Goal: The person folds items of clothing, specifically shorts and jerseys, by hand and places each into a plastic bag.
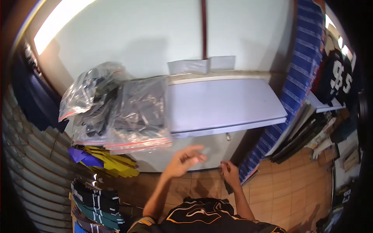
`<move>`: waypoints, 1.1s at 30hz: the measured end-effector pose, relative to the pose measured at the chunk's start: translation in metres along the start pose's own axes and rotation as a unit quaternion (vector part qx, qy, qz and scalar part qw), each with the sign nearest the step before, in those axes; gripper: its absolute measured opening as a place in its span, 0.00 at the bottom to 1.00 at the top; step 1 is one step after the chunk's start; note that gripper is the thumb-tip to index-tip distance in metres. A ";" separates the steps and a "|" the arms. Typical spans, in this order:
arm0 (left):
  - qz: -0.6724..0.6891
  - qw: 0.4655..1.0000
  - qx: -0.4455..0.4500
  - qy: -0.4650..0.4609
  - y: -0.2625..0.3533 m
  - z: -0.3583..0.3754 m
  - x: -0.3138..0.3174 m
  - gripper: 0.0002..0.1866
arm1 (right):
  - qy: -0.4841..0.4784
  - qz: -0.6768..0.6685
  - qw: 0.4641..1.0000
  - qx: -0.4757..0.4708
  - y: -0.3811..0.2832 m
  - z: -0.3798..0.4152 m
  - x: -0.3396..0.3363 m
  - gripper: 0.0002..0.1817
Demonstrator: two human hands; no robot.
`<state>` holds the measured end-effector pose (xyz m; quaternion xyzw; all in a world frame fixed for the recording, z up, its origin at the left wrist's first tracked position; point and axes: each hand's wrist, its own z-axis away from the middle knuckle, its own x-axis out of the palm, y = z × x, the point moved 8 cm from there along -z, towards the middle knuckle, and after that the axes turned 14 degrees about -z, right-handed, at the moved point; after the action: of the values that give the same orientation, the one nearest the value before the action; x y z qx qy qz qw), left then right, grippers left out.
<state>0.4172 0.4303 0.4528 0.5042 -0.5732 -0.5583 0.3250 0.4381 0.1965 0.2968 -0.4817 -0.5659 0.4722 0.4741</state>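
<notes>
Head view, plastic bags [142,108] partly covering shelf [225,101], blue striped panel [305,58] alongside

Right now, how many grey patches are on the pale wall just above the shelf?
2: the left patch and the right patch, on either side of the dark vertical strip. The plastic bags could hide more.

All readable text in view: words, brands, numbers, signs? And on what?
"S" or "5", cannot tell which: black garment with white characters, upper right; the larger character beside it is unclear.
Possibly "83", too blurred to confirm: dark cloth with white characters, lower right edge.
Unreadable: small white lettering on the black folded garment with white stripes, lower left.
</notes>
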 end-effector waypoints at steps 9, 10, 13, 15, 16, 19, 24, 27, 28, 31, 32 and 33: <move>-0.237 0.925 -0.251 -0.158 -0.391 0.052 0.229 0.22 | 0.357 -0.081 0.857 0.363 0.252 0.244 -0.300 0.12; -0.266 0.923 -0.227 -0.159 -0.418 0.050 0.244 0.22 | 0.399 -0.094 0.836 0.363 0.263 0.271 -0.329 0.13; -0.260 0.915 -0.196 -0.237 -0.429 0.026 0.301 0.21 | 0.512 -0.142 0.778 0.336 0.249 0.348 -0.388 0.14; -0.253 0.900 -0.213 -0.285 -0.417 -0.002 0.344 0.22 | 0.573 -0.162 0.745 0.299 0.230 0.384 -0.420 0.17; -0.245 0.888 -0.246 -0.300 -0.413 -0.018 0.366 0.22 | 0.599 -0.165 0.727 0.293 0.219 0.401 -0.430 0.17; -0.237 0.875 -0.211 -0.366 -0.396 -0.058 0.443 0.20 | 0.674 -0.192 0.666 0.257 0.197 0.448 -0.447 0.17; -0.156 0.805 -0.347 -0.455 -0.444 -0.075 0.540 0.14 | 0.749 -0.246 0.582 0.201 0.176 0.497 -0.420 0.14; -0.261 0.700 -0.394 -0.535 -0.464 -0.069 0.566 0.16 | 0.785 -0.305 0.515 0.158 0.182 0.519 -0.393 0.13; -0.326 0.669 -0.374 -0.553 -0.469 -0.070 0.571 0.17 | 0.795 -0.322 0.493 0.148 0.185 0.526 -0.387 0.13; -0.486 0.564 -0.256 -0.616 -0.430 -0.074 0.602 0.20 | 0.816 -0.354 0.434 0.144 0.189 0.545 -0.378 0.13; -0.490 0.556 -0.244 -0.626 -0.427 -0.078 0.625 0.20 | 0.824 -0.360 0.414 0.143 0.192 0.553 -0.379 0.13; -0.483 0.559 -0.247 -0.627 -0.446 -0.084 0.619 0.20 | 0.830 -0.361 0.403 0.134 0.196 0.561 -0.385 0.13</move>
<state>0.4182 -0.1197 -0.0826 0.1278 -0.1424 -0.9269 -0.3228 -0.0653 -0.2116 0.0126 -0.3178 0.0549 -0.3049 0.8961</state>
